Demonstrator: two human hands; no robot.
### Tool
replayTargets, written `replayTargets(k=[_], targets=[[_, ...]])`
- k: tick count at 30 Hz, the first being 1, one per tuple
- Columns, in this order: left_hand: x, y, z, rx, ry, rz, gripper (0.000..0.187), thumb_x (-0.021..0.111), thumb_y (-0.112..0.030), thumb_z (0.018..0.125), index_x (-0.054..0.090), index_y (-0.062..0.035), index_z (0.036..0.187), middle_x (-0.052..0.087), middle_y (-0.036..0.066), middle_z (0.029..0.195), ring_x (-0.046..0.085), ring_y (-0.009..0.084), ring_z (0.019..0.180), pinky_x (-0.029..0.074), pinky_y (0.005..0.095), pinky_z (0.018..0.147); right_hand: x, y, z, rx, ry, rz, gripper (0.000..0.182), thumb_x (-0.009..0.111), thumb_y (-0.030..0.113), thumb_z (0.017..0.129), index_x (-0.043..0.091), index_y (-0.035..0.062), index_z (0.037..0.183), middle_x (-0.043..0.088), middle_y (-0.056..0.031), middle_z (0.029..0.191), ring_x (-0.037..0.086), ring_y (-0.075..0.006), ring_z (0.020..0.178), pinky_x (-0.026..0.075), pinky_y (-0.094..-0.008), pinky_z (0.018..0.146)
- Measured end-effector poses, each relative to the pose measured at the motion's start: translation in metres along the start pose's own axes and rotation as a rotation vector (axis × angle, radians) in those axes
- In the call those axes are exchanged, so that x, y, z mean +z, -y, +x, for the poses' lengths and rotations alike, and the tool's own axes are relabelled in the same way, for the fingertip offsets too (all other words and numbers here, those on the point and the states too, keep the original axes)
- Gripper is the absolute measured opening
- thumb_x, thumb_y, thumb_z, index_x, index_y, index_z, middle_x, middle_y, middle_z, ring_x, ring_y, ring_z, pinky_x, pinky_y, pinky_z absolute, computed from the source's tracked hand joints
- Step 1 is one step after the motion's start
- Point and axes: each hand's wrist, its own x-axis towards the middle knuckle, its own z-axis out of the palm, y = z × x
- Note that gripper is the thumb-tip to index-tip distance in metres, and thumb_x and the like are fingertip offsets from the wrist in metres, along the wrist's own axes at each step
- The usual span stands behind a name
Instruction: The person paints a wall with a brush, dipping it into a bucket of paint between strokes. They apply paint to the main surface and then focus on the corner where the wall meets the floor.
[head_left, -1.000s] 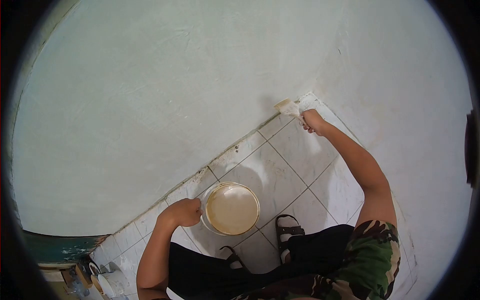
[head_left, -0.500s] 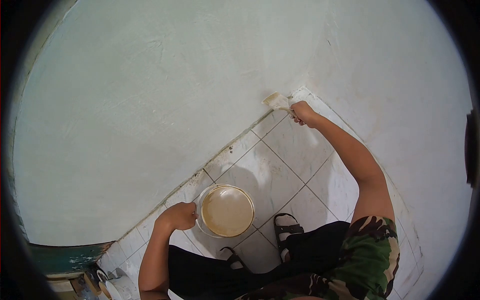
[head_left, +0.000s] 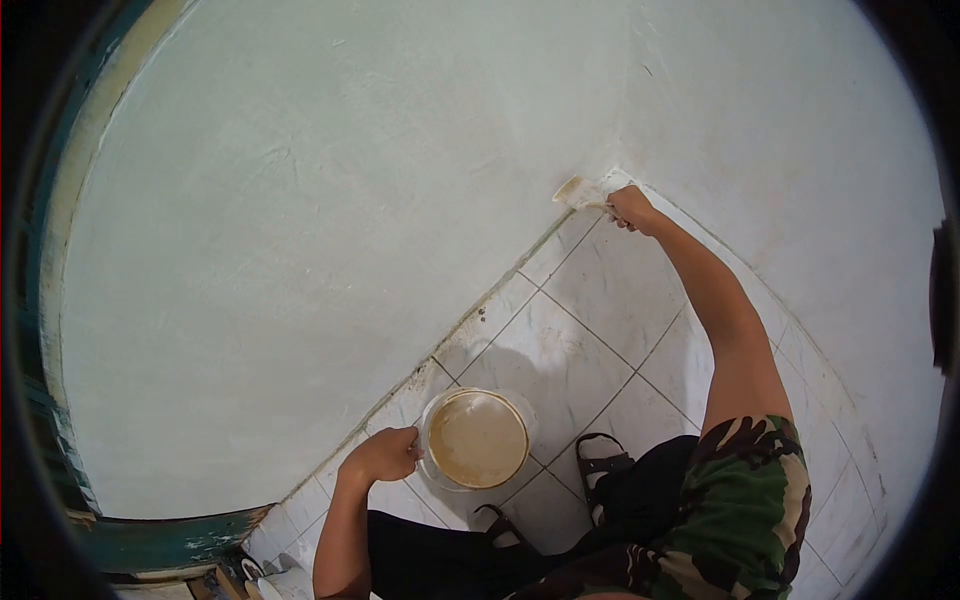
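Note:
My right hand is closed around the handle of a wide, flat paintbrush. The brush's pale, paint-coated bristles lie at the foot of the wall, close to the corner, just above the floor edge. Lower down, my left hand grips the left side of a round whitish bucket. Inside it is a cream-beige liquid that looks like paint. My left fingertips are partly hidden against the bucket's side.
Tiled floor with dark joints runs beneath. A second wall meets the first at the corner. My sandalled foot stands right of the bucket. At the lower left are a green painted board and assorted items.
The view has shifted, so the scene sits further right and the bucket and floor lower. The brush has moved slightly toward the corner. Both hands keep their holds.

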Motion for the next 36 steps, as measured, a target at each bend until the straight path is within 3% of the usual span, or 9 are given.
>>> replayTargets(k=[9, 12, 15, 17, 30, 36], targets=[[-0.006, -0.015, 0.009, -0.007, 0.043, -0.028, 0.028, 0.062, -0.021, 0.09, 0.061, 0.004, 0.102, 0.068, 0.026, 0.096, 0.064, 0.0428, 0.095, 0.05, 0.0481, 0.082, -0.019, -0.018, 0.023, -0.008, -0.001, -0.076, 0.025, 0.052, 0.018, 0.089, 0.064, -0.002, 0.081, 0.063, -0.0123, 0.066, 0.047, -0.0144, 0.042, 0.034, -0.0331, 0.036], [-0.007, -0.016, 0.012, -0.001, 0.028, 0.041, 0.03, 0.063, -0.026, 0.091, 0.061, 0.0022, 0.099, 0.069, 0.023, 0.093, 0.065, 0.0407, 0.093, 0.05, 0.0455, 0.08, -0.027, -0.021, 0.031, -0.051, 0.023, -0.127, 0.026, 0.053, 0.018, 0.088, 0.064, -0.0023, 0.078, 0.063, -0.0122, 0.065, 0.047, -0.0145, 0.042, 0.034, -0.0324, 0.036], [-0.007, -0.023, 0.012, -0.004, 0.044, 0.026, 0.03, 0.064, -0.026, 0.091, 0.061, 0.0024, 0.099, 0.068, 0.023, 0.093, 0.065, 0.041, 0.093, 0.05, 0.0458, 0.08, -0.035, -0.024, 0.037, -0.083, 0.022, -0.154, 0.028, 0.052, 0.016, 0.088, 0.069, -0.0029, 0.076, 0.067, -0.0135, 0.066, 0.053, -0.0172, 0.043, 0.038, -0.0337, 0.035], [-0.01, -0.03, 0.01, -0.018, 0.067, 0.003, 0.025, 0.06, -0.019, 0.092, 0.06, 0.0043, 0.101, 0.067, 0.026, 0.095, 0.064, 0.0431, 0.095, 0.049, 0.0481, 0.082, -0.039, -0.023, 0.038, -0.071, 0.011, -0.114, 0.029, 0.052, 0.016, 0.089, 0.068, -0.0043, 0.076, 0.066, -0.0138, 0.066, 0.053, -0.0171, 0.042, 0.038, -0.0333, 0.035], [-0.016, -0.044, 0.01, -0.058, 0.078, 0.01, 0.027, 0.06, -0.021, 0.093, 0.061, 0.0039, 0.102, 0.067, 0.026, 0.096, 0.064, 0.0426, 0.095, 0.049, 0.0471, 0.081, -0.041, -0.016, 0.043, -0.163, 0.077, -0.072, 0.025, 0.052, 0.017, 0.086, 0.065, -0.0039, 0.08, 0.061, -0.0114, 0.063, 0.046, -0.0135, 0.042, 0.033, -0.0311, 0.034], [-0.014, -0.043, 0.012, -0.05, 0.069, 0.022, 0.027, 0.06, -0.022, 0.093, 0.061, 0.0042, 0.101, 0.068, 0.026, 0.095, 0.064, 0.043, 0.093, 0.049, 0.0472, 0.081, -0.04, -0.003, 0.037, -0.113, 0.01, -0.008, 0.024, 0.054, 0.017, 0.087, 0.064, -0.0025, 0.077, 0.059, -0.0101, 0.061, 0.046, -0.0134, 0.043, 0.033, -0.0312, 0.036]])
